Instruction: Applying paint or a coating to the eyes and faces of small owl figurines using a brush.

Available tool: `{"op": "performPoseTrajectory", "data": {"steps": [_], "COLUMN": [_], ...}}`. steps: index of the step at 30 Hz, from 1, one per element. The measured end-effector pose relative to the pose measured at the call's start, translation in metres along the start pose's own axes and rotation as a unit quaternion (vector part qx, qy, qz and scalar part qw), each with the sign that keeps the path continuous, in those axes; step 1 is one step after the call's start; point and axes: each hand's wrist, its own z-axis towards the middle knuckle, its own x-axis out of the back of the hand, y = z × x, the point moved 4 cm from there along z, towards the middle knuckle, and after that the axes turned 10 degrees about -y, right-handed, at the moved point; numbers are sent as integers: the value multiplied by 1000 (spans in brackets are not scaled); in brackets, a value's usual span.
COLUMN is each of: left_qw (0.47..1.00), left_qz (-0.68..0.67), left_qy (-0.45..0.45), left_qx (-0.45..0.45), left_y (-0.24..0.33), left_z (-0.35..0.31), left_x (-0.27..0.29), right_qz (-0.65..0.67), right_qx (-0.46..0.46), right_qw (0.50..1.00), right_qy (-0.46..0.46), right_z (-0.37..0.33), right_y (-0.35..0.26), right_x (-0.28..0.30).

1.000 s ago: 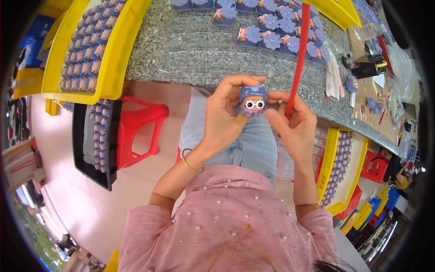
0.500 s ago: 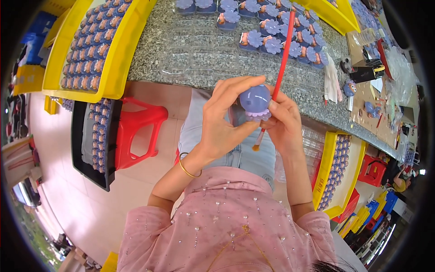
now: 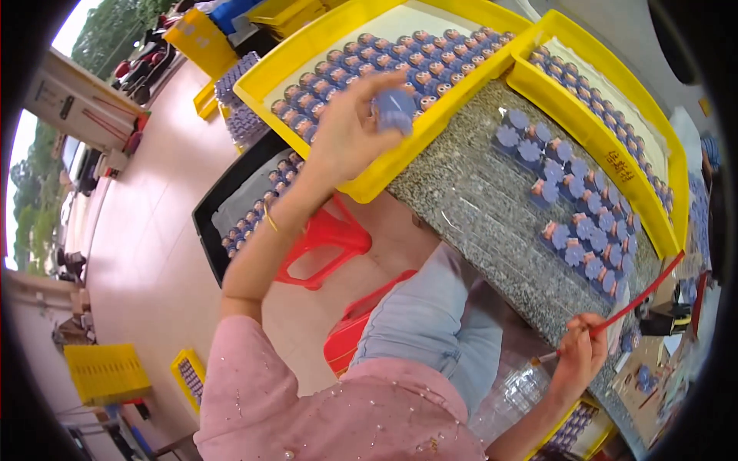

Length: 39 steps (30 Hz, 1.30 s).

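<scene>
From my remote station I log the granite worktable [image 3: 415, 183] as the largest unit in the work area. On it, at the person's left, stands a large yellow tray [image 3: 465, 104] with rows of small figures [image 3: 369, 61]. Nearer the person lies a clear blister tray [image 3: 480, 223], its far right part filled with flower-topped pieces [image 3: 575, 187].

Left hand [image 3: 350, 127]: thumb and fingers closed around one blue figure [image 3: 395, 112], positioned over the near wall of the yellow tray. I cannot tell its height above the tray or which way its face points. Right hand [image 3: 582, 353]: fingers wrapped around a red-handled brush [image 3: 642, 302] beside the table edge, bristles clear of the figure.

Step in hand, as I judge it: transfer of the held figure to the rows. The next move calls for lowering it upright beside its neighbours, then releasing without knocking them.

Change from half a second ago: both hands then met above the lap, with figure and brush together. Now the hands are wide apart, the view has swung left, and the left hand is blurred.
</scene>
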Motion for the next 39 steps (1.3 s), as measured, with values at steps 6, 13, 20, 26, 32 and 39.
{"op": "performPoseTrajectory", "data": {"steps": [6,13,20,26,32,39], "left_qw": [930,841,863,829,867,892], "left_qz": [350,536,419,531,335,286], "left_qy": [60,0,-194,-147,-347,-321], "left_qx": [100,77,206,-99,-125,-137], "left_y": [-70,-165,-200,-124,45,37], "left_z": [154,278,294,266,109,11], "left_x": [136,139,129,111,-128,-233], "right_qz": [-54,-176,-112,-283,-523,-675], "right_qx": [15,30,107,181,170,-3], "right_qw": [998,972,917,888,723,655], "right_qy": [1,150,368,314,417,340], "right_z": [5,-14,-19,42,33,64], "right_y": [-6,-26,-50,-67,-92,-45], "right_x": [6,57,90,103,203,258]}}
